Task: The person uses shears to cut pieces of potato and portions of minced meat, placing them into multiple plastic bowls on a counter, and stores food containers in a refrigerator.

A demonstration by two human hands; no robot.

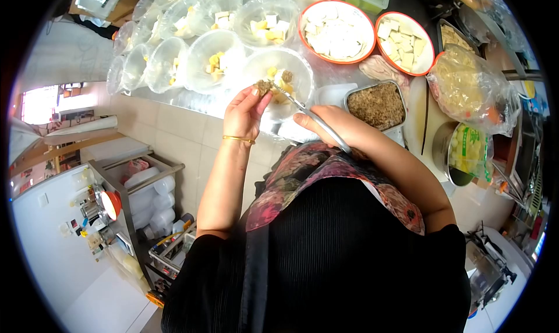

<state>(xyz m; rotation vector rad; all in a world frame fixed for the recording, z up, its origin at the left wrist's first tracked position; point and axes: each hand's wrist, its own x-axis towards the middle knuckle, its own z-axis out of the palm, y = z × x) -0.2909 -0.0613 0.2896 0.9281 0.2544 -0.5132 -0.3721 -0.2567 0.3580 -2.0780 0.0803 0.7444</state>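
Observation:
My left hand (241, 114), with a gold bangle at the wrist, pinches a crumbly brown lump (264, 88) between thumb and fingertips. My right hand (329, 122) is wrapped around a pair of long metal scissors (319, 122), whose tips reach up beside the lump. Below both lies a clear plastic bowl (305, 71) holding yellow and white chunks and a brown piece. To the right of my right hand stands a metal tray (402, 114) filled with brown crumbly food.
More clear bowls (201, 42) with yellow and white pieces crowd the table's left side. Two red-rimmed bowls (301, 27) of white chunks stand at the back. Farther right are a plastic bag (466, 88) and a metal pot (443, 152). A shelf rack (125, 208) stands lower left.

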